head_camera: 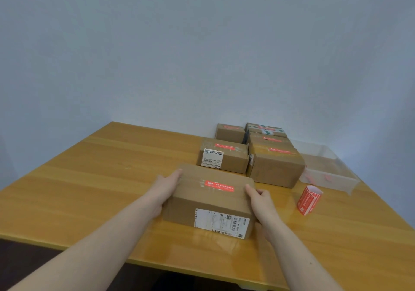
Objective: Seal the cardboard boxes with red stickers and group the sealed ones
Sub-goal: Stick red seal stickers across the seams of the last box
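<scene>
A brown cardboard box (197,203) lies in front of me on the wooden table (89,178), with a red sticker (219,186) across its top seam and a white shipping label on its near side. My left hand (165,187) lies flat against the box's left end, fingers straight along the top edge. My right hand (261,201) grips the right end, thumb hooked over the top edge. Behind it stand several more boxes with red stickers: one (222,156) just beyond, a larger one (276,165) to its right, others (230,132) by the wall.
A roll of red stickers (308,199) stands upright to the right of the held box. A clear plastic tray (327,169) with a few red scraps sits at the far right by the wall. The table's front edge runs just below my forearms.
</scene>
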